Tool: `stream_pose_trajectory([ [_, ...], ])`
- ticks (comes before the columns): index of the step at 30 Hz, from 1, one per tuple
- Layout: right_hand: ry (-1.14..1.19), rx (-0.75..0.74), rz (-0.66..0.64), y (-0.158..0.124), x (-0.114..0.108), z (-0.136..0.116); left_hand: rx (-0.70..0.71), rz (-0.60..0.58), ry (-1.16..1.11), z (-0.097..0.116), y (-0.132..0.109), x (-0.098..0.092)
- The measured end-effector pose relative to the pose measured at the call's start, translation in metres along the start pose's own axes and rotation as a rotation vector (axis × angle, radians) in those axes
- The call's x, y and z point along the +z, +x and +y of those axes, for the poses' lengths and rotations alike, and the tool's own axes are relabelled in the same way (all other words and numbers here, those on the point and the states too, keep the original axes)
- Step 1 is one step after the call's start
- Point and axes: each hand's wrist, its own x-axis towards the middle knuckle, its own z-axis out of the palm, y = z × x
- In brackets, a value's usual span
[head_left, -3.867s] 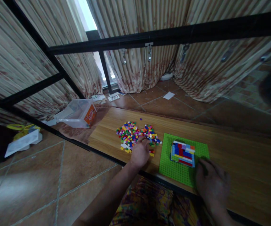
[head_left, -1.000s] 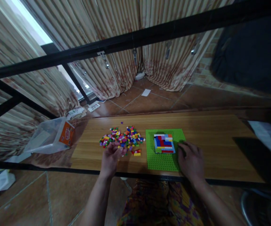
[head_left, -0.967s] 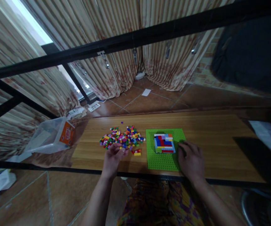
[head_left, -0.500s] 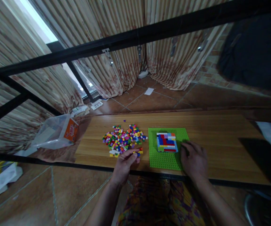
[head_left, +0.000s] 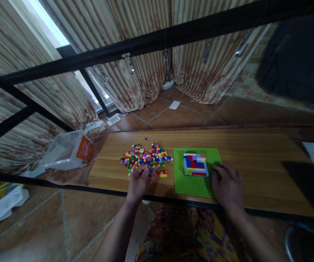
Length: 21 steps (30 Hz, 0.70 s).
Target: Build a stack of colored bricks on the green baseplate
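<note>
Apparently pinching a small brick (head_left: 150,170) in the left hand (head_left: 137,182) by the loose bricks (head_left: 143,158); resting the right hand (head_left: 228,183), loosely half-open, beside the green baseplate (head_left: 180,185).

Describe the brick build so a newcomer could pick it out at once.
On the wooden table, find the green plate by the right hand. The build sits on it, a small block with red, blue, white and yellow in its top. Unlike the loose bricks scattered left of the plate, its pieces are joined in one.
</note>
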Motion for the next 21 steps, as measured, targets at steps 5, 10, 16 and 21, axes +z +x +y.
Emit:
stream_pose_trajectory([
  [5, -0.009, 0.007, -0.003, 0.001, 0.0, -0.001, 0.057, 0.051, 0.32, 0.001, 0.033, -0.005],
  [10, -0.033, -0.002, -0.005, 0.001, -0.001, -0.002, 0.103, 0.051, 0.412, 0.0, 0.045, -0.007],
  [16, -0.029, 0.015, -0.008, 0.001, -0.003, -0.004, 0.195, 0.06, 0.457, 0.004, 0.044, -0.007],
  [21, -0.011, 0.031, -0.014, 0.001, -0.003, -0.005, 0.267, -0.043, 0.387, 0.004, 0.032, 0.023],
])
